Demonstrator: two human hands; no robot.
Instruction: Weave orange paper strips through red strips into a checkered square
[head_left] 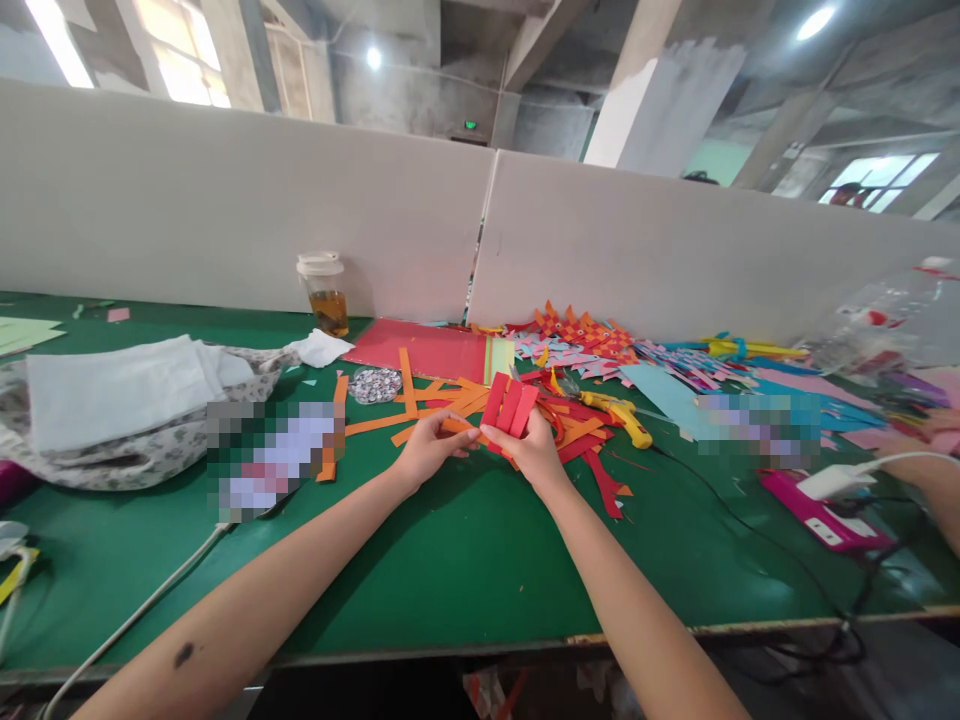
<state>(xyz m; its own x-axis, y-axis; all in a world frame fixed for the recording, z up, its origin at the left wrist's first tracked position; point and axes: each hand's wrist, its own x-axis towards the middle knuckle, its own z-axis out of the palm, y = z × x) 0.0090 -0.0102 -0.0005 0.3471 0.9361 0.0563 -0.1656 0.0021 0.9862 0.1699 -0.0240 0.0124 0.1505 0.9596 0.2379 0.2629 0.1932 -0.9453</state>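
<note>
In the middle of the head view, my right hand (531, 450) grips several red paper strips (508, 402) that lie side by side, its thumb pressed on their lower part. Close to its left, my left hand (435, 452) has its thumb and fingers pinched on an orange paper strip (454, 426), which reaches toward the red strips. Whether the orange strip passes between the red ones is too small to tell. Loose orange strips (409, 385) lie behind and left of my hands. More red strips (602, 482) are strewn to the right.
A yellow glue gun (622, 415) trails a black cable. Orange-red woven paper pieces (581, 332) are heaped at the partition (225, 200). A drink cup (327, 295), a bag of small round pieces (375, 385) and a pink power strip (825, 512) stand around. Another person's arm (926, 475) enters right.
</note>
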